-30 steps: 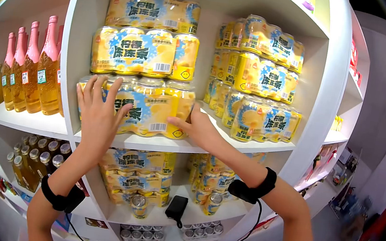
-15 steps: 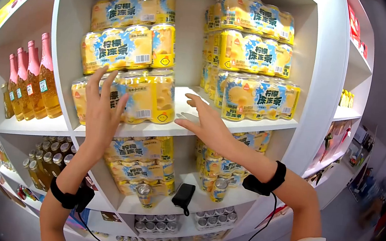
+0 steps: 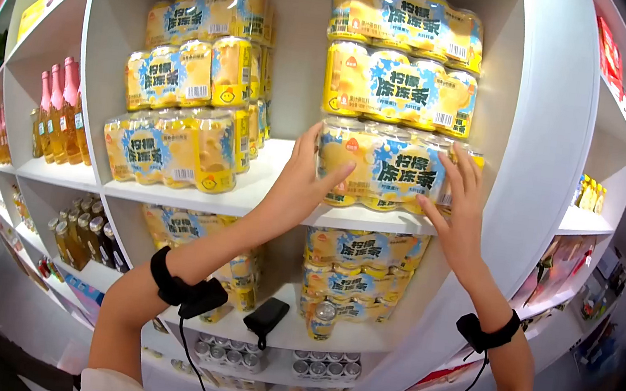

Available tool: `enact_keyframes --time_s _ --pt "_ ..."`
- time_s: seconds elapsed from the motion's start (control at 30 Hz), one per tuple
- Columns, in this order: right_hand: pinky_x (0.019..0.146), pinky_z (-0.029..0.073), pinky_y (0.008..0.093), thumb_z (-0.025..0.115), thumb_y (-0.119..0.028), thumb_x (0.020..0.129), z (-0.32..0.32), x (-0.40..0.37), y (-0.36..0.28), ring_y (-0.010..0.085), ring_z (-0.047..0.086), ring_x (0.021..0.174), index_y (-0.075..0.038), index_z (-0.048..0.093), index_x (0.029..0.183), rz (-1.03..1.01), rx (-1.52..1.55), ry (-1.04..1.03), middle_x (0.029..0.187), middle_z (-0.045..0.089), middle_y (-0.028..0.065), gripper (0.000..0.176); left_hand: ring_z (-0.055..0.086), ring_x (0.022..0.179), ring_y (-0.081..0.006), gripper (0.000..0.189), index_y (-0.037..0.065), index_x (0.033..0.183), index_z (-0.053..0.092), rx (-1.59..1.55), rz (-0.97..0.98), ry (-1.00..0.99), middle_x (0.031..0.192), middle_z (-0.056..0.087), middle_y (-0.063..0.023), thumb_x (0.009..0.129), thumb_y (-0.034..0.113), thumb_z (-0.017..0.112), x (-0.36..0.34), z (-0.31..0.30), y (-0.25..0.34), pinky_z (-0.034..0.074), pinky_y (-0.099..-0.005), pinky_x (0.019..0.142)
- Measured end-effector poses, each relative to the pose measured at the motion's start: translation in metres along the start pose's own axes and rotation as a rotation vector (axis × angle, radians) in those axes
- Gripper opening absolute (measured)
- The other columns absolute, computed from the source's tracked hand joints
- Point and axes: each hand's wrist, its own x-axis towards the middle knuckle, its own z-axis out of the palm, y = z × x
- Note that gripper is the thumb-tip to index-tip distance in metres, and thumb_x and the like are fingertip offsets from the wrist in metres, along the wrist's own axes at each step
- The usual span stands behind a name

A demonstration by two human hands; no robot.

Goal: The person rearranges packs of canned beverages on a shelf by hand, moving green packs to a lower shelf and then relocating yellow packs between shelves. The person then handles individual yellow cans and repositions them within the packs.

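Observation:
My left hand (image 3: 300, 182) is at the left end of the lowest multipack of yellow lemon drink cans (image 3: 379, 164) in the right stack. Its fingers reach along the pack's side and the thumb lies across the front. At the other end, my right hand (image 3: 457, 201) grips the same pack, fingers at the upper right corner and thumb on the front. The pack rests on the shelf (image 3: 265, 204), below an upper pack (image 3: 400, 87) and a top pack (image 3: 408, 21). Black bands with cables are on both wrists.
To the left is another stack of can packs (image 3: 171, 145). Pink-topped bottles (image 3: 64, 118) fill the neighbouring compartment. On the shelf below are more packs (image 3: 356, 287), a single can (image 3: 322, 322) and a black pouch (image 3: 265, 319). A white upright panel (image 3: 519, 143) borders the right.
Both hands have moved right, from the left stack and the gap to the two ends of the lowest right pack. That pack now lines up more closely beneath those above. My view has shifted right.

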Motion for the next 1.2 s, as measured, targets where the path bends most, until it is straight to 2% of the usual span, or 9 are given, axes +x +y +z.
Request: enact_keyframes --time_s 0.17,0.2,0.3,0.4,0.57,0.77,0.8,0.9,1.2 --pt "0.104 0.023 0.0485 0.072 -0.028 0.067 0.005 -0.005 0.035 0.0337 0.025 0.128 -0.014 0.042 0.129 -0.085 -0.124 0.017 0.139 0.028 0.0151 0.071 0.042 0.117 -0.0226 0.080 -0.004 0.136 0.011 -0.024 -0.204 0.135 0.128 0.036 -0.0231 0.086 0.040 0.055 0.007 0.034 0.011 0.038 -0.0297 0.093" --pt "0.104 0.022 0.0492 0.072 -0.028 0.066 0.006 -0.008 0.039 0.0335 0.024 0.128 -0.015 0.042 0.129 -0.093 -0.126 0.016 0.139 0.027 0.0152 0.071 0.036 0.119 -0.0339 0.085 -0.011 0.131 0.008 -0.135 -0.174 0.075 0.127 0.030 -0.0303 0.084 0.040 0.057 0.008 0.030 0.014 0.033 -0.0354 0.098" --pt "0.104 0.018 0.0523 0.071 -0.029 0.066 0.011 -0.010 0.047 0.0330 0.023 0.129 -0.017 0.042 0.130 -0.103 -0.088 0.034 0.140 0.026 0.0156 0.072 0.034 0.122 -0.0342 0.085 -0.010 0.132 0.010 -0.029 -0.187 0.120 0.130 0.029 -0.0316 0.085 0.045 0.054 0.012 0.016 0.035 0.031 -0.0367 0.100" --pt "0.104 0.017 0.0531 0.070 -0.030 0.067 0.008 -0.009 0.045 0.0331 0.025 0.129 -0.016 0.042 0.129 -0.101 -0.070 0.047 0.138 0.028 0.0154 0.070 0.034 0.124 -0.0322 0.085 -0.009 0.131 0.023 0.309 -0.045 0.290 0.131 0.033 -0.0298 0.082 0.054 0.052 0.053 -0.015 0.051 0.031 -0.0367 0.100" --pt "0.102 0.022 0.0497 0.070 -0.029 0.070 -0.005 0.008 0.037 0.0325 0.030 0.125 -0.010 0.042 0.128 -0.046 0.016 0.054 0.134 0.034 0.0157 0.067 0.037 0.122 -0.0321 0.089 -0.010 0.129 0.027 0.235 -0.091 0.326 0.129 0.036 -0.0294 0.077 0.057 0.056 0.145 -0.052 0.072 0.035 -0.0390 0.097" --pt "0.097 0.032 0.0419 0.065 -0.029 0.078 -0.015 0.071 0.041 0.0353 0.038 0.117 -0.001 0.042 0.122 0.020 0.226 0.161 0.125 0.041 0.0202 0.057 0.043 0.112 -0.0262 0.080 -0.010 0.110 0.047 0.169 -0.242 0.293 0.113 0.047 -0.0236 0.075 0.062 0.055 0.213 -0.047 0.050 0.038 -0.0371 0.091" --pt "0.096 0.034 0.0401 0.064 -0.030 0.078 -0.020 0.085 0.042 0.0351 0.040 0.116 0.001 0.042 0.122 0.050 0.222 0.155 0.123 0.042 0.0212 0.058 0.051 0.100 -0.0245 0.069 -0.004 0.093 0.057 0.116 -0.198 0.201 0.097 0.056 -0.0188 0.075 0.062 0.056 0.206 -0.044 0.058 0.040 -0.0367 0.085" --pt "0.093 0.038 0.0376 0.064 -0.035 0.079 -0.026 0.127 0.058 0.0335 0.044 0.113 0.005 0.040 0.121 0.132 0.169 0.166 0.119 0.045 0.0227 0.063 0.057 0.083 -0.0203 0.063 -0.001 0.084 0.059 0.044 -0.237 0.184 0.078 0.059 -0.0116 0.073 0.060 0.059 0.211 -0.039 0.063 0.043 -0.0322 0.075" --pt "0.093 0.040 0.0383 0.065 -0.049 0.074 -0.017 0.180 0.078 0.0335 0.046 0.113 0.011 0.034 0.123 0.270 0.119 0.173 0.119 0.045 0.0261 0.083 0.063 0.070 -0.0130 0.055 -0.004 0.094 0.059 -0.386 -0.135 0.216 0.083 0.064 -0.0084 0.069 0.043 0.073 0.212 -0.034 0.055 0.050 -0.0260 0.067"
